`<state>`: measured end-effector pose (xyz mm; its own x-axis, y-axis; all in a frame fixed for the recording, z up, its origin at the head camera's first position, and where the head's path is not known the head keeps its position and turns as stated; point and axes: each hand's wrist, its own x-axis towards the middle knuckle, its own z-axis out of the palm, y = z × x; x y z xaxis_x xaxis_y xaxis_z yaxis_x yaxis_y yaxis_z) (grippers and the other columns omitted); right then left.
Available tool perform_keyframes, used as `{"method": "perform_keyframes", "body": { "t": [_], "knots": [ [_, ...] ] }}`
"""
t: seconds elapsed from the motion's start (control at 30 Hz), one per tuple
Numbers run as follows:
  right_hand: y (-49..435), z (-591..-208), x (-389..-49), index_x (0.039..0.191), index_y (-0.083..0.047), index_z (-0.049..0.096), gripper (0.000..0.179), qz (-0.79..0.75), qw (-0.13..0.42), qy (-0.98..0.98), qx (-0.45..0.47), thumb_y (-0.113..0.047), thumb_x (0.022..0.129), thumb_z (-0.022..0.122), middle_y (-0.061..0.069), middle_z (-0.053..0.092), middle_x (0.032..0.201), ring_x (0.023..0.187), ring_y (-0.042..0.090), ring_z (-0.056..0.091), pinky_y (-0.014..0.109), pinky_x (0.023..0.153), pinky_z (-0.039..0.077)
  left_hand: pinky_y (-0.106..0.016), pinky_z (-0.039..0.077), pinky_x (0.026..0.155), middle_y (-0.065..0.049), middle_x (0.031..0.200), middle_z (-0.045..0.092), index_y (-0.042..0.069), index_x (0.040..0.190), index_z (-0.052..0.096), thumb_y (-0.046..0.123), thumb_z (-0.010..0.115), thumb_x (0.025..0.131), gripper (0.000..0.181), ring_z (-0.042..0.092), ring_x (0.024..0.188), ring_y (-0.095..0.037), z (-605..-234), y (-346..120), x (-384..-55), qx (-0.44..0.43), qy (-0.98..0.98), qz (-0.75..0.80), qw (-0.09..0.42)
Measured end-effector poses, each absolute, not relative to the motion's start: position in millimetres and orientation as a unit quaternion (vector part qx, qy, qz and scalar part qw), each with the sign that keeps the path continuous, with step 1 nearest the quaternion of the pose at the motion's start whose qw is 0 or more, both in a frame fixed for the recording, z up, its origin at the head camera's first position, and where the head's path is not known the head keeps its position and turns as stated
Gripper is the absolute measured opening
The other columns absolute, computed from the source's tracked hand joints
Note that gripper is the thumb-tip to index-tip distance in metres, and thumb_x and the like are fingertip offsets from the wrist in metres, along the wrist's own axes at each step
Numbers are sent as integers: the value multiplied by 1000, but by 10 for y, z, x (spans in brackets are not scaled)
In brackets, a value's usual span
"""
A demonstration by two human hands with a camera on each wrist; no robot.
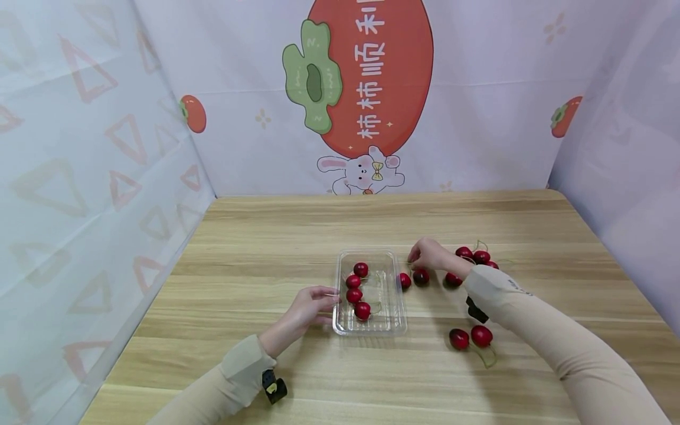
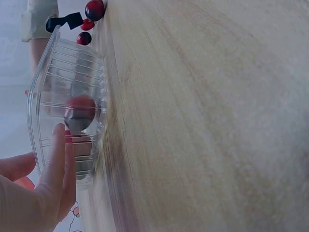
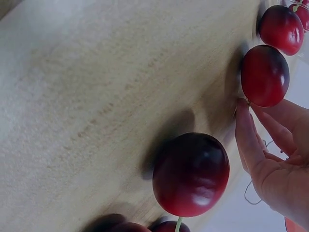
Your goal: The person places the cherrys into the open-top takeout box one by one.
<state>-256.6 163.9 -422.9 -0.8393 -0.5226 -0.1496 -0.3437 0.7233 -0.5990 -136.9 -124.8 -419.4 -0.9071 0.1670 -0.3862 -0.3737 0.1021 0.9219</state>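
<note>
A clear plastic box (image 1: pixel 395 323) stands on the wooden table with several red cherries (image 1: pixel 362 311) inside. My left hand (image 1: pixel 308 308) touches its left side with extended fingers; the left wrist view shows fingertips against the outer wall and the thumb near the rim. Just beyond the box's right side, my right hand (image 1: pixel 429 255) reaches down among loose cherries. In the right wrist view its fingertips pinch the stem of a dark red cherry (image 3: pixel 265 76). Another cherry (image 3: pixel 281 30) lies beside that one, closer to the box.
More cherries (image 1: pixel 481 257) lie in a cluster by my right wrist. A pair with joined-looking green stems (image 1: pixel 481 336) lies nearer, below the right forearm. A printed cloth (image 1: pixel 239 147) hangs behind the table (image 1: pixel 255 236), with cloth at both sides too.
</note>
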Motion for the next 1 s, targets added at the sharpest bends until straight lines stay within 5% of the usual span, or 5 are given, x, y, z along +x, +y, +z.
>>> {"method": "perform_keyframes", "body": {
  "t": [1.0],
  "knots": [
    [1679,-4173,-2551,83,8,67,10,-308,140,913,-228,6,74,61,17,67,78,65,15,59,24,61,52,-36,57,67,-24,104,58,-11,112,49,3,56,84,32,61,86,-29,-4225,-1260,-1380,-68,706,677,199]
  ]
}}
